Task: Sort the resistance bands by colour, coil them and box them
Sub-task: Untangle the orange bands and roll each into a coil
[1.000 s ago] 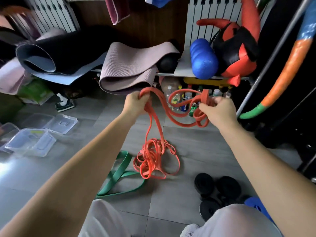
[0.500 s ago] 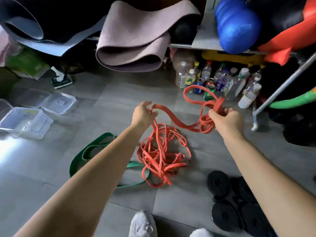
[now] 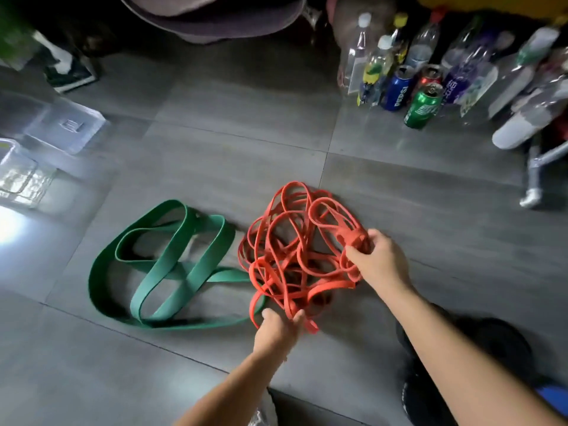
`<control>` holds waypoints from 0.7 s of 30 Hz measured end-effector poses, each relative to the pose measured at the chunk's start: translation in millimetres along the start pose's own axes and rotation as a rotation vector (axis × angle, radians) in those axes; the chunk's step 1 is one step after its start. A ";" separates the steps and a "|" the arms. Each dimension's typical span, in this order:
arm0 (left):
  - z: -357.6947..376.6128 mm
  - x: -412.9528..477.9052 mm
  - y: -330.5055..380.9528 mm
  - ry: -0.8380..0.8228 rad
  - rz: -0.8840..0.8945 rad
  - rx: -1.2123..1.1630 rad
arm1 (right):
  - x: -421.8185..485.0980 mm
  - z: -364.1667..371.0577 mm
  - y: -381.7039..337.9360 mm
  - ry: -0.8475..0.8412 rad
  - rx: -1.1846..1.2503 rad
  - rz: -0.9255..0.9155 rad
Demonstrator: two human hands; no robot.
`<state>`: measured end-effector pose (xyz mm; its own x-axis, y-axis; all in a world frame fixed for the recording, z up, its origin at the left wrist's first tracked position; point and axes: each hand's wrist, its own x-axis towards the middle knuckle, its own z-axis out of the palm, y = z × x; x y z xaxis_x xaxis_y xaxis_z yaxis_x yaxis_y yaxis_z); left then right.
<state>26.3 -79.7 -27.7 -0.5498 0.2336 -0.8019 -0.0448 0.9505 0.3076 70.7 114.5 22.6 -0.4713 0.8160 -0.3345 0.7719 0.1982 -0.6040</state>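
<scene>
Two colours of resistance band are spread on a grey tiled floor (image 3: 246,149), and every place is reckoned from the orange tangle (image 3: 295,250). A rolled mat (image 3: 215,16) is seen far beyond the tangle, cut off by the top edge. The green band (image 3: 172,265), wide and flat, is laid in loose crossing loops on the tiles just left of the tangle, and one of its runs is passed under the tangle's near-left edge. The orange tangle itself, heaped from many narrow looping strands, is rested on the floor.

Black weight plates (image 3: 504,345) are placed to the near right of the tangle, partly hidden by the right forearm. Clear plastic boxes (image 3: 66,127) are set well away to its far left. Bottles (image 3: 358,53) are stood well beyond it to the far right, with a green can (image 3: 423,107) nearest the tangle and a blue can (image 3: 399,90) just beside that can.

A bunched knot of orange strands at the tangle's right edge is clenched in the right hand (image 3: 378,262), the fingers curled round it. At the tangle's near edge, a few strands are pinched between thumb and fingers of the left hand (image 3: 279,330).
</scene>
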 end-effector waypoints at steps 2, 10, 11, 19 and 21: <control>-3.2 21.1 -6.7 0.087 0.008 -0.134 | -0.2 26.7 8.3 -0.094 -0.042 -0.029; -4.4 30.2 -14.3 0.009 0.037 -0.729 | -9.0 88.7 21.1 -0.347 -0.026 -0.001; -1.2 30.2 -14.9 -0.008 0.097 -0.622 | -10.7 94.5 23.9 -0.446 -0.036 -0.017; 10.1 35.6 -22.0 0.187 0.136 -0.770 | -32.7 123.8 48.8 -0.430 -0.652 -0.314; -1.4 33.9 -19.8 0.279 0.188 -0.813 | -30.3 128.0 49.4 -0.285 -0.536 -0.328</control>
<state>7.4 -90.9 -60.3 -0.7866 0.2124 -0.5798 -0.4546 0.4362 0.7766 68.5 30.1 -89.8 -0.7538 0.5077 -0.4172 0.6399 0.7115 -0.2903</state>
